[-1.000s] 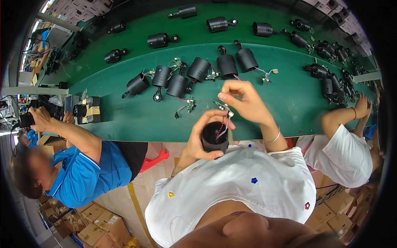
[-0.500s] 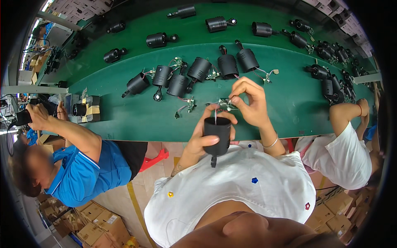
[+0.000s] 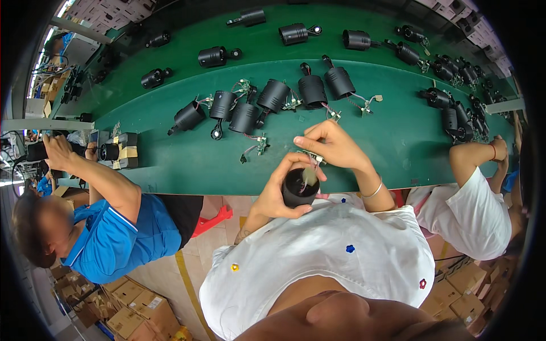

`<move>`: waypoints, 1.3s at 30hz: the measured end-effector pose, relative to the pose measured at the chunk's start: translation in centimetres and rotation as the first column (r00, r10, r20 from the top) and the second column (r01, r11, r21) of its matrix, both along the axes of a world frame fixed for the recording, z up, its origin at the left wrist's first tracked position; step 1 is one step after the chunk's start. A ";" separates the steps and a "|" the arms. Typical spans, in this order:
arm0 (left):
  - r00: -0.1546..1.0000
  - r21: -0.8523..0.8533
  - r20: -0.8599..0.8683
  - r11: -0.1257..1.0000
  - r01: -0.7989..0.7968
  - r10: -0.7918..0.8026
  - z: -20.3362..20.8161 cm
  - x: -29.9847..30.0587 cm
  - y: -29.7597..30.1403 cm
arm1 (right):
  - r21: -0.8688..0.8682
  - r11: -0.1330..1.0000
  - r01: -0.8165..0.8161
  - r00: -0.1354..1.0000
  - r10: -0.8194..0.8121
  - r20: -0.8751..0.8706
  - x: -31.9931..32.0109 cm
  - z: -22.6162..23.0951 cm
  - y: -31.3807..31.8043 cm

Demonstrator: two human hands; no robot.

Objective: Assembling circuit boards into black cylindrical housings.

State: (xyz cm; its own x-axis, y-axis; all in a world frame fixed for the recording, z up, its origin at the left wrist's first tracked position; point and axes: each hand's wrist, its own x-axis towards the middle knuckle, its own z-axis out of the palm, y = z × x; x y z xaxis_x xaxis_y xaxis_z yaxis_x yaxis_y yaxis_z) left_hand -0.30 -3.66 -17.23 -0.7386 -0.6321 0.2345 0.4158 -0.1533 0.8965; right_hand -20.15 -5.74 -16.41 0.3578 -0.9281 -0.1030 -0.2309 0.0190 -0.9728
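Observation:
A black cylindrical housing [image 3: 297, 197] is gripped in my left hand [image 3: 274, 193], its open end tipped up toward me, close to my white shirt. Just above its rim, a small circuit board [image 3: 312, 157] with wires sits between my two hands. A pale, blurred piece [image 3: 309, 175] hangs at the mouth of the housing; its kind is unclear. My right hand [image 3: 335, 149] is closed with curled fingers at the board, partly covering it. Beyond my hands, several similar black housings [image 3: 273, 95] lie on the green table [image 3: 210, 162], with wired boards [image 3: 261, 145] beside them.
Farther back, more housings [image 3: 293, 34] stand spaced along a green strip [image 3: 256, 54]. A cluster of them [image 3: 449, 116] lies at the right. A person in blue [image 3: 131, 227] works at the left beside a boxy fixture [image 3: 119, 150]; another in white [image 3: 475, 219] sits at the right.
My left hand has tilted the housing so its open end faces me more. My right hand has shifted slightly, and the board has come down nearer the rim.

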 end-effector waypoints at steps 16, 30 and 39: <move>0.974 0.224 -0.095 0.958 -0.178 0.203 0.7 -0.1 0.8 | 0.404 0.901 0.157 0.331 -0.433 0.838 4.1 -2.1 3.7; 1.000 0.115 0.017 0.993 0.013 -0.016 0.0 1.1 -1.5 | -0.209 0.801 0.561 0.654 -0.274 0.705 1.1 1.5 2.7; 0.991 0.453 -0.077 0.882 0.130 -0.106 -0.4 -0.3 0.2 | -0.525 0.655 0.544 0.831 -0.334 0.444 1.1 3.0 2.7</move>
State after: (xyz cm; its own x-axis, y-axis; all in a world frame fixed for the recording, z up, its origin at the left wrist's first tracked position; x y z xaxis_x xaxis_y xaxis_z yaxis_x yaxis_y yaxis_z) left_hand -0.62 -3.47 -17.64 -0.8096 -0.5866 -0.0213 0.4097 -0.5907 0.6952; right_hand -19.06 -3.03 -13.46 -0.1951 -0.7971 0.5714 -0.0699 -0.5699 -0.8188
